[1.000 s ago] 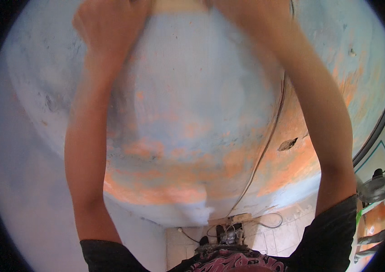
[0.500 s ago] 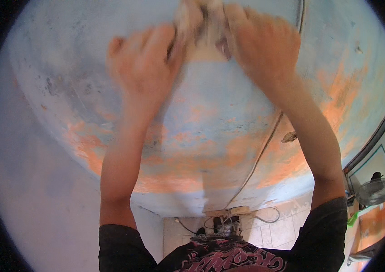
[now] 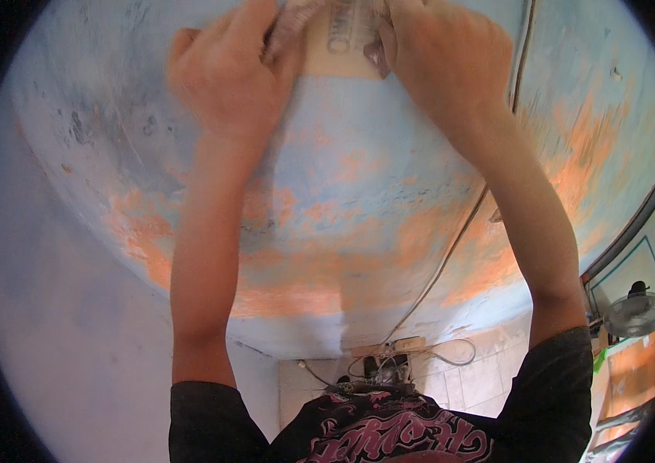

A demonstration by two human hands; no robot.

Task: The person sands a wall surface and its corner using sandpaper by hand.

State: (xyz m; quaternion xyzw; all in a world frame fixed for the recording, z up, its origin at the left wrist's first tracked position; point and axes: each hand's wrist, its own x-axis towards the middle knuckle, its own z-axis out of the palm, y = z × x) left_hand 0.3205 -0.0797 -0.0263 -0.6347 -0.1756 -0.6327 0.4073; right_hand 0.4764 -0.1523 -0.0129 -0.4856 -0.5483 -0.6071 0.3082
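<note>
Up high in the head view, a tan sheet (image 3: 343, 65) with dark print on it, like the back of sandpaper, lies against a worn blue wall (image 3: 320, 147). My left hand (image 3: 231, 69) is closed on the sheet's left side, where a crumpled brownish edge shows by the fingers. On the other side my right hand (image 3: 451, 65) is closed too, with a small dark, folded corner beside its thumb. Both arms are raised, and the fingertips are partly cut off by the top edge and blurred. Orange patches (image 3: 297, 299) show through the blue paint.
A cable (image 3: 451, 258) runs down the wall, right of the sheet, to a power strip (image 3: 405, 343) and looped cord on the tiled floor (image 3: 459, 386) by my feet. At the far right stand a fan (image 3: 634, 315) and a panelled door (image 3: 628, 270). A plain pale wall (image 3: 65, 309) adjoins at left.
Both hands have slid a little upward along the wall with the tan sheet, and the left hand has shifted slightly left. More of the sheet's print shows between them.
</note>
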